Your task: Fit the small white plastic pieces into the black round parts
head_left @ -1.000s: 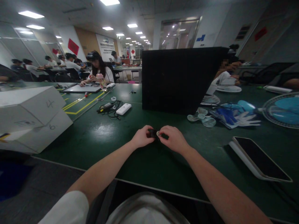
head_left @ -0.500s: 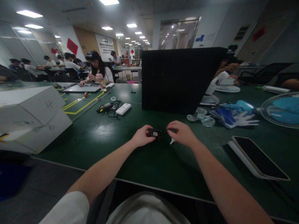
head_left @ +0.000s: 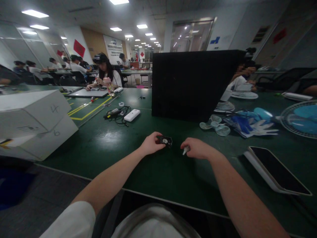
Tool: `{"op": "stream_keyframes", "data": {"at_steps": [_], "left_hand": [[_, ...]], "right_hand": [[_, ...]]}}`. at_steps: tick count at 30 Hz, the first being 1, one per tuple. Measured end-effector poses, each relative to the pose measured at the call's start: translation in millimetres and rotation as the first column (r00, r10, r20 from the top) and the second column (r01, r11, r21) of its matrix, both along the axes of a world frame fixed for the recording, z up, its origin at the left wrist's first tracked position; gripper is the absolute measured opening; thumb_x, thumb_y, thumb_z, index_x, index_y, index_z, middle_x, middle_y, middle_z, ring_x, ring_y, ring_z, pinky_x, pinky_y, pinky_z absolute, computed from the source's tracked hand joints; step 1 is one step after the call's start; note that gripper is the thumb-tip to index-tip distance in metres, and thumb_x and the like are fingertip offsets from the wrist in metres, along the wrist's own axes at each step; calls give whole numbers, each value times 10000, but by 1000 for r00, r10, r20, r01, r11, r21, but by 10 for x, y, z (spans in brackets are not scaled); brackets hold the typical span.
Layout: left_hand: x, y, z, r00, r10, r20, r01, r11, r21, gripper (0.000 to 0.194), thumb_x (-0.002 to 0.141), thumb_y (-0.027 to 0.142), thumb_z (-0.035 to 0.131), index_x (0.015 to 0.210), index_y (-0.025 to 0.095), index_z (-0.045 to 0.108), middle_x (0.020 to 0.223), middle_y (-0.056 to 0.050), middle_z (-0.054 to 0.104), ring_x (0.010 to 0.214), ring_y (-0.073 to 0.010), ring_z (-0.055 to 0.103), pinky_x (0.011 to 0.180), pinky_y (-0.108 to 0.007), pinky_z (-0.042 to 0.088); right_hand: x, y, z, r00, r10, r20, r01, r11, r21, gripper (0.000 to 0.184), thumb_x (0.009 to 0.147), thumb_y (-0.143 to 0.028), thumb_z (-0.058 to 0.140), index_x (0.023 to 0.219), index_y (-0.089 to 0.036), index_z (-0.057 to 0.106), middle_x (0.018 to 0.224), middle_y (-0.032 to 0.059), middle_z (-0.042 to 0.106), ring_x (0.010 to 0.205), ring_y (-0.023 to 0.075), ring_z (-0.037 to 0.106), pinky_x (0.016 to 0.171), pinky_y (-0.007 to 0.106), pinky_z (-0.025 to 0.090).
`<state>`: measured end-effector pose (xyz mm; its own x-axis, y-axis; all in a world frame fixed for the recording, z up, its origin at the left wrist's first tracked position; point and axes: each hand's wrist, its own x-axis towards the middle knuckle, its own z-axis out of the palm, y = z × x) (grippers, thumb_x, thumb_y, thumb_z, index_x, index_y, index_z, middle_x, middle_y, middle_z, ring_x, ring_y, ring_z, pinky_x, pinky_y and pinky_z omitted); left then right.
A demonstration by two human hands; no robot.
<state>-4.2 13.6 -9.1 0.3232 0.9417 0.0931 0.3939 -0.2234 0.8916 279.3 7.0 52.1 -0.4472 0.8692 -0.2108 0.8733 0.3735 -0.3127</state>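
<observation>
Between thumb and fingers, my left hand (head_left: 151, 144) grips a small black mechanical part (head_left: 166, 141) with a pale round gear-like disc on its face. The part is held just above the green table (head_left: 138, 172). To its right and apart from it, my right hand (head_left: 197, 147) is closed on a small white piece (head_left: 185, 150) whose narrow end points down toward the table. The kind of that white piece is too small to make out. My right fingers partly hide it.
A large black box (head_left: 188, 86) stands ahead. White boxes (head_left: 39, 122) are at left, a white power bank (head_left: 132, 115) and cables beyond my left hand. At right lie clear fan blades (head_left: 216, 125), gloves (head_left: 260, 127), a fan grille (head_left: 300, 115) and a phone (head_left: 278, 168) on a stand.
My right hand has moved slightly right and down, away from the black part, with the white piece still in it. My left hand has stayed nearly in place, with the part turned a little.
</observation>
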Motion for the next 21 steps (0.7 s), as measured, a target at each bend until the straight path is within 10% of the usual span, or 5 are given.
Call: {"op": "stream_keyframes", "data": {"at_steps": [9,15,21], "left_hand": [[0,-19,9,1000,-5,6,5,1000,16,554,767,299,797,1254,183,561,881,-48,752,760,-191,719,708,-308,527],[6,-23,1,999,-39,31,39,999,14,543,758,293,802,1236,193,563,898,-54,762,801,-204,733,751,-329,535],[9,-16,-23,999,-38,36,37,999,16,550,751,289,805,1236,195,566,906,-55,761,791,-197,729,731,-316,527]], "right_hand": [[-88,67,-104,979,-87,-186,150,920,361,199,834,-329,670,959,-253,805,1064,89,674,941,261,634,780,394,494],[-348,-26,-199,709,-81,-700,315,925,212,238,853,-456,704,947,-253,788,971,39,745,830,214,687,767,374,547],[-430,-45,-273,680,-95,-727,309,937,166,229,852,-449,717,956,-261,794,956,34,764,842,229,706,770,393,554]]}}
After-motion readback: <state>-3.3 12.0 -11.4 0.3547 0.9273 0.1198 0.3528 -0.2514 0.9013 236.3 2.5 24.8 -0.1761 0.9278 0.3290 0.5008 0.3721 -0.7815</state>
